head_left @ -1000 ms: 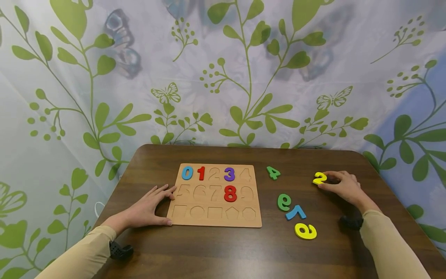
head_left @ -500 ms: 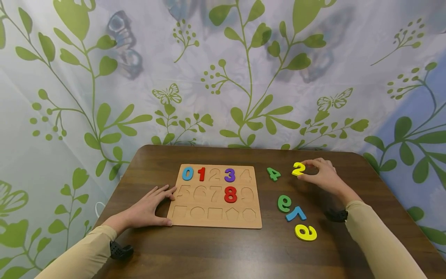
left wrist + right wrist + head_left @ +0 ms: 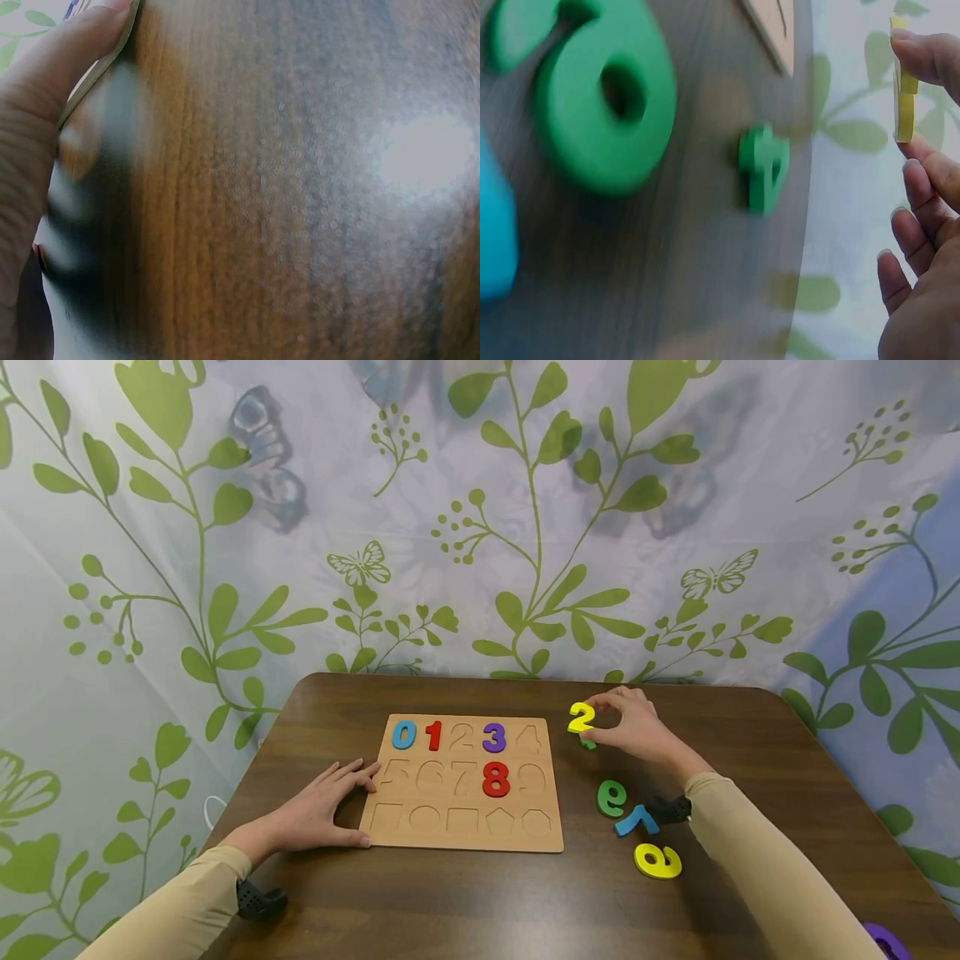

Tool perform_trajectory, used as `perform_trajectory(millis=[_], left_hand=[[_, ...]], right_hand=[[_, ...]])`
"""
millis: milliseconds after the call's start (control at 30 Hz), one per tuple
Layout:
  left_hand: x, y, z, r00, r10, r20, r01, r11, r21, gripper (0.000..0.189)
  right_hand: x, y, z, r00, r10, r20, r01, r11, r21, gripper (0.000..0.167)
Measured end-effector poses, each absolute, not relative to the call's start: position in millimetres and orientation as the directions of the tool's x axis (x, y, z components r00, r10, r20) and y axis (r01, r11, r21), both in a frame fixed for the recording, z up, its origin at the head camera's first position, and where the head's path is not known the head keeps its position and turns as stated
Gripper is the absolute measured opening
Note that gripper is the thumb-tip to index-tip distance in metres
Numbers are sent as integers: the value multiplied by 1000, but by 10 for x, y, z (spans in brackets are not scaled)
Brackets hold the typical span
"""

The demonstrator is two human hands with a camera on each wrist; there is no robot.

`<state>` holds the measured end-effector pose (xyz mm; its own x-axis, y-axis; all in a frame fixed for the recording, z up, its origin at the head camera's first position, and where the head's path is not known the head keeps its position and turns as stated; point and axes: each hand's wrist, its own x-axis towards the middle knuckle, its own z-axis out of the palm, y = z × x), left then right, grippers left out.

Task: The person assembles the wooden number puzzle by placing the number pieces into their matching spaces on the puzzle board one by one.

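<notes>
Right of the board [image 3: 480, 800], the right hand [image 3: 633, 727] pinches the raised 2 [image 3: 581, 725], now shifted left nearer its unfilled recess [image 3: 461, 737] and partly hiding the 4 [image 3: 763, 169], while the left hand [image 3: 322, 806], fingers spread, touches the board's left edge.

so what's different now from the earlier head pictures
The right hand has carried the yellow 2 leftward toward the board; it now partly hides the green 4 in the head view. A purple piece now shows at lower right. The left hand stays at the board's left edge.
</notes>
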<state>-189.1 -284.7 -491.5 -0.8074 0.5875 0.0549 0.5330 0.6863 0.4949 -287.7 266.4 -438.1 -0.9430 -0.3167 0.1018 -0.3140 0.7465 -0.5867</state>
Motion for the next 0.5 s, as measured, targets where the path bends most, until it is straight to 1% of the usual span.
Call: perform_trajectory(millis=[233,500], left_hand=[[-1893,-2856,-4925,-811,583,48,526,691,495,68],[-1886,-2855,-4926,-814,579,47,520,690,503,67]], right_hand=[[-2961,2223,-4383,-918,-369,144,-382,727,-570,53],[-2998,1805,-4461,-907,-401,125,-396,714,-578,54]])
